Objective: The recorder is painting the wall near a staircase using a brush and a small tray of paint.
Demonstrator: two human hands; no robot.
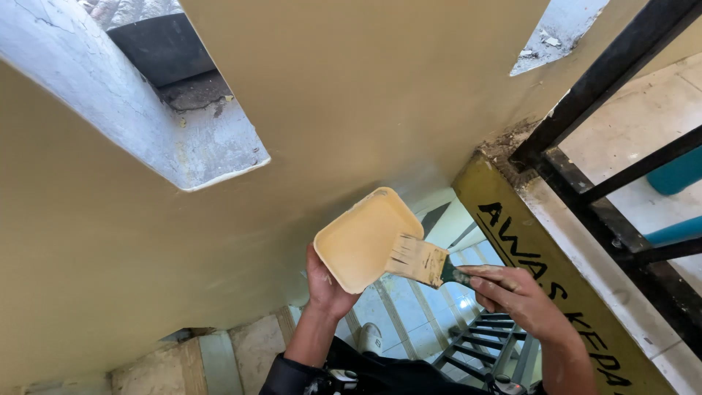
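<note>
Near the middle of the view, a shallow square tray [363, 238] coated in tan paint was tipped up on edge, its hollow turned toward the camera. The left hand [327, 285] gripped it from below, fingers closed behind the near-left corner and thumb on the rim. A flat brush [418, 260], bristles loaded with the same tan colour, lay across the tray's right rim; the right hand [512, 292] was closed around its dark handle, fingers wrapped and knuckles up.

Judging from this, the step was loading or wiping the brush, and it would go best with the bristles drawn flat over the rim so excess paint ran back into the tray rather than dripping down. Keeping the tray level enough to hold its paint looked just as important.

Behind both rose a tan painted wall [351, 95] with a whitish slanted ledge [168, 132] at far left. To the right ran a yellow beam with black lettering [556, 278] and a black metal railing [621, 168]. Below, a ladder [486, 344] and tiled stairs [219, 358] showed.
</note>
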